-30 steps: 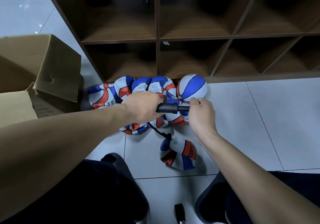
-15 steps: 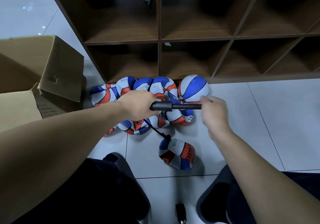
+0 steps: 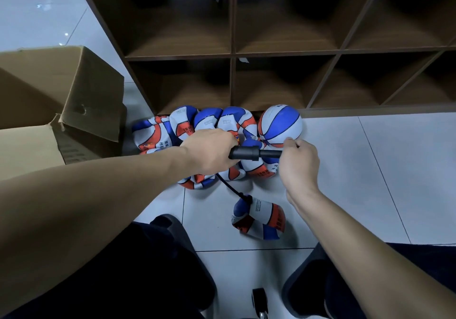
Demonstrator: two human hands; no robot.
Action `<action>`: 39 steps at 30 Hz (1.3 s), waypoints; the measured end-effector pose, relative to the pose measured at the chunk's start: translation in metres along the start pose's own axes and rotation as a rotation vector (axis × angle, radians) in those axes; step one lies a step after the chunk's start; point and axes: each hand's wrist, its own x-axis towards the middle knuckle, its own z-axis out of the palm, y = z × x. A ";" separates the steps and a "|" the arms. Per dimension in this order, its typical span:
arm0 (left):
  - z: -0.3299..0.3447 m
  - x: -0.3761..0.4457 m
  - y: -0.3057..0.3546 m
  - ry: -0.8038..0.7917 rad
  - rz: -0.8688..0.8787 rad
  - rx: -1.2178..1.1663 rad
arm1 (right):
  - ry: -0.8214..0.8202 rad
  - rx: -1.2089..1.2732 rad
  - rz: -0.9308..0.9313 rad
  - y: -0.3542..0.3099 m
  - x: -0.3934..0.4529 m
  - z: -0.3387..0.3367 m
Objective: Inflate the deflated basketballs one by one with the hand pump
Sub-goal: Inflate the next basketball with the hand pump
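1. The left hand (image 3: pixel 209 152) is wrapped around the black barrel of the hand pump (image 3: pixel 244 152). The right hand (image 3: pixel 297 164) is curled round the plunger end, though the handle itself is hidden inside the fist.
2. The pump is held level between the two hands. From under the left hand a thin black hose (image 3: pixel 230 187) drops to the deflated basketball (image 3: pixel 259 220), which lies crumpled on the floor (image 3: pixel 345 183) below and between the hands, nearer the person.
3. Risk, as a judgement: the ball lies loose and nothing pins it, so hard strokes could tug the hose and work the needle out of the valve; air would then leak away.
4. Pumping at an angle could also bend the needle, because the hose is the only link to the ball.
5. Just beyond the hands sits a pile of flat basketballs (image 3: pixel 187 131), with one inflated basketball (image 3: pixel 280 126) past the right hand's knuckles. A wide stroke could knock that round ball and send it rolling along the shelf unit (image 3: pixel 232 54).
6. Writing: printed blocks of small text show on the white and orange panels of several balls, but they are too small to read. No brand can be made out.
7. A cardboard box (image 3: pixel 61 101) stands open, well off the left forearm's outer side.
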 end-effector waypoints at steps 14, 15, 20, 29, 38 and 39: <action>-0.004 0.001 0.017 0.046 0.053 0.080 | -0.079 -0.011 -0.016 -0.002 -0.016 0.019; -0.004 0.002 0.016 0.046 0.060 0.086 | -0.088 -0.018 -0.026 0.000 -0.016 0.019; -0.007 0.004 0.011 0.085 0.110 0.084 | -0.174 -0.094 -0.096 -0.008 -0.015 0.008; -0.003 0.001 -0.022 -0.004 0.050 0.045 | -0.061 -0.007 0.067 0.004 0.026 -0.047; -0.009 0.005 -0.002 0.036 0.060 0.050 | 0.131 0.106 0.033 -0.006 -0.006 -0.015; -0.009 0.003 -0.001 0.037 0.057 0.053 | 0.115 0.110 0.035 -0.007 -0.009 -0.010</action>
